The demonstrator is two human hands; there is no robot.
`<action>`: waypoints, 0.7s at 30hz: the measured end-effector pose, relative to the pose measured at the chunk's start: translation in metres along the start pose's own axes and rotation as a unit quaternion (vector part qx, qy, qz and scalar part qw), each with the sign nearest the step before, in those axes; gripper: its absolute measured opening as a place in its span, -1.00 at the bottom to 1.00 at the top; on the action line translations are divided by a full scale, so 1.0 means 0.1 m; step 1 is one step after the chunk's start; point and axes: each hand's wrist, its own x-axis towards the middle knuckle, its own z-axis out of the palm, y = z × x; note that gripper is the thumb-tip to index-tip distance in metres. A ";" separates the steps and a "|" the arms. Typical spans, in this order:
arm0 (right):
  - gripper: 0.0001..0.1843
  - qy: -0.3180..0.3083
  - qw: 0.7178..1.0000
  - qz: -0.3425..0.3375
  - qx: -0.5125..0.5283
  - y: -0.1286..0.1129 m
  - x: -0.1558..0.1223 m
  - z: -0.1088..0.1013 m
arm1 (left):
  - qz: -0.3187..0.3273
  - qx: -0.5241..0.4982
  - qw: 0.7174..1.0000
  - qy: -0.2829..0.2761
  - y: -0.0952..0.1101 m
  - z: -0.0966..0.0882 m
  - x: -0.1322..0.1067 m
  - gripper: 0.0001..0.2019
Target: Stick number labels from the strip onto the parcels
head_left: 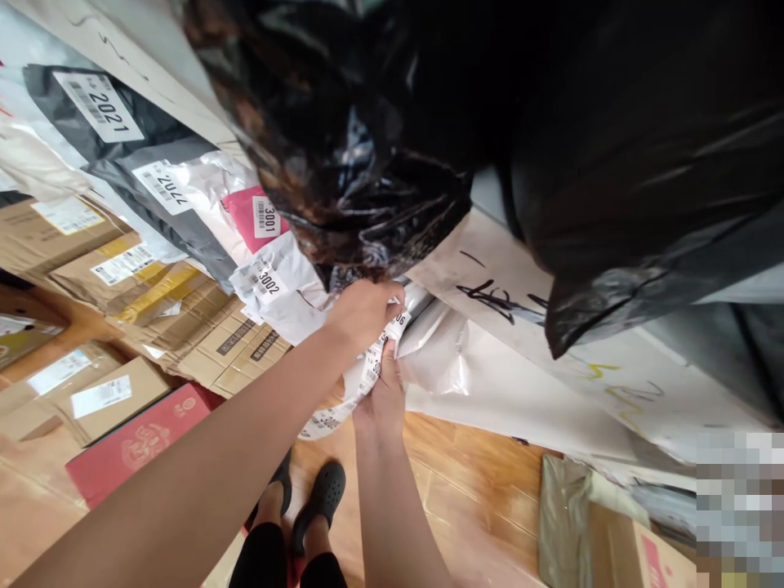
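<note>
A strip of white printed number labels (371,367) runs between my two hands and curls down to the left. My left hand (361,314) is closed, pinching the strip's upper end near a label ending in 06. Just below it, my right hand (385,388) grips the strip with its thumb on top. Beside my left hand lies a white plastic parcel (294,282) with a 3002 label. A pink parcel (245,216) labelled 3001 sits further up and left. Silvery-white plastic parcels (438,347) lie just right of my hands, on the shelf.
Big black plastic bags (380,163) overhang the marked shelf board (478,261). Dark parcels (91,122) with labels line the left. Cardboard boxes (202,327) and a red box (144,441) stand on the floor. More parcels (567,523) lie at lower right.
</note>
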 end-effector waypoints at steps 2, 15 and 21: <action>-0.66 -0.021 1.000 0.007 -0.014 -0.01 0.00 -0.05 | 0.021 -0.016 0.999 0.025 -0.04 0.03 -0.02 -0.79; -0.71 -0.034 0.995 -0.079 -0.046 -0.08 -0.31 -0.41 | 0.216 0.166 0.959 0.071 0.33 0.02 -0.20 -0.73; -0.71 -0.065 0.992 -0.091 -0.057 -0.14 -0.14 -0.24 | 0.162 0.216 0.963 0.013 0.20 -0.02 -0.13 -0.72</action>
